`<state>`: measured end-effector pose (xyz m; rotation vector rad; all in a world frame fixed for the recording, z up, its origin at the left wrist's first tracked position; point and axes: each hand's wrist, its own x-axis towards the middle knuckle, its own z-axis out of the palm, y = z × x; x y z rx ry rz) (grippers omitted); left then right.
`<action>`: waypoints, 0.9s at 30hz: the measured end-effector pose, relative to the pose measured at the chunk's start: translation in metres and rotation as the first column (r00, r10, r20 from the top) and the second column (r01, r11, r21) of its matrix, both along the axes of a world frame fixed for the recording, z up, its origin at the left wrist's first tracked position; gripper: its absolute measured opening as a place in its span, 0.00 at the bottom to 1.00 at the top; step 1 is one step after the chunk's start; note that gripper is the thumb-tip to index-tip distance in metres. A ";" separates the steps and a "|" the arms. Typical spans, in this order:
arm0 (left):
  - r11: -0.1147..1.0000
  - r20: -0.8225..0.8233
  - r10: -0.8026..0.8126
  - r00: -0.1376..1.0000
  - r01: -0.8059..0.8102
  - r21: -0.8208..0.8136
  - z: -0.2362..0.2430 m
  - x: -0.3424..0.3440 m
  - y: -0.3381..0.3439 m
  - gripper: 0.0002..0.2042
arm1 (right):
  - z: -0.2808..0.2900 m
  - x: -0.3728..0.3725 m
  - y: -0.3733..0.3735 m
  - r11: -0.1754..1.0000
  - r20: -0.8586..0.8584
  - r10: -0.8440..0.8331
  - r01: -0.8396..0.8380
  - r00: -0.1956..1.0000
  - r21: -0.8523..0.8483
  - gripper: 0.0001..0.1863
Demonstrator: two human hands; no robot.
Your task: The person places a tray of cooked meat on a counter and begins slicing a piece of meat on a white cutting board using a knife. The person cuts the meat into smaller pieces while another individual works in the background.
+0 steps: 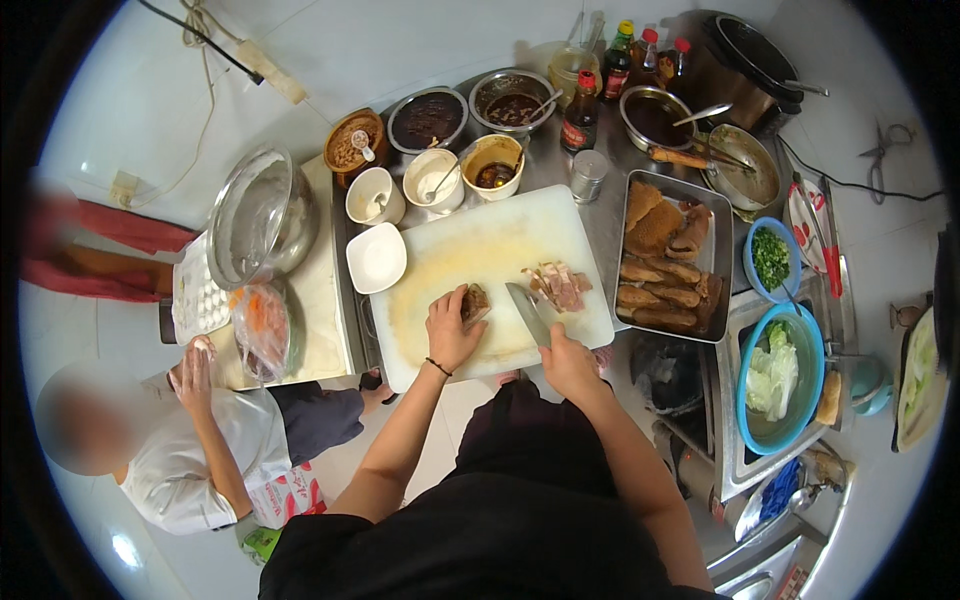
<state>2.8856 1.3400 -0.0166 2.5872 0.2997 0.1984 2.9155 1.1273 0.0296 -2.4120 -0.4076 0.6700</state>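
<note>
On the white cutting board point(430, 250), my left hand point(451, 329) has its fingers curled round a piece of brown meat point(476, 304) at the board's middle. My right hand point(566, 362) grips the handle of a knife point(528, 312), whose wide blade points forward, between that piece and a pile of sliced meat point(558, 284) to the right. A white square dish point(377, 256) rests at the board's upper left. Right of the board is a metal tray point(668, 322) holding several browned meat pieces.
Sauce bowls point(428, 118) and bottles point(579, 127) line the back. A steel bowl point(240, 205) is at left. Chopped greens point(770, 258), lettuce point(770, 375) and a cooker point(745, 65) are at right. A person in a white shirt point(205, 455) is lower left; someone's red-clad arm point(110, 240) is above.
</note>
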 end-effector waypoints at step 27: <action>0.951 0.189 0.309 0.932 -0.303 -0.061 -0.031 0.014 -0.024 0.19 | -0.024 -0.027 0.074 0.968 0.363 0.143 -0.055 0.921 -0.243 0.05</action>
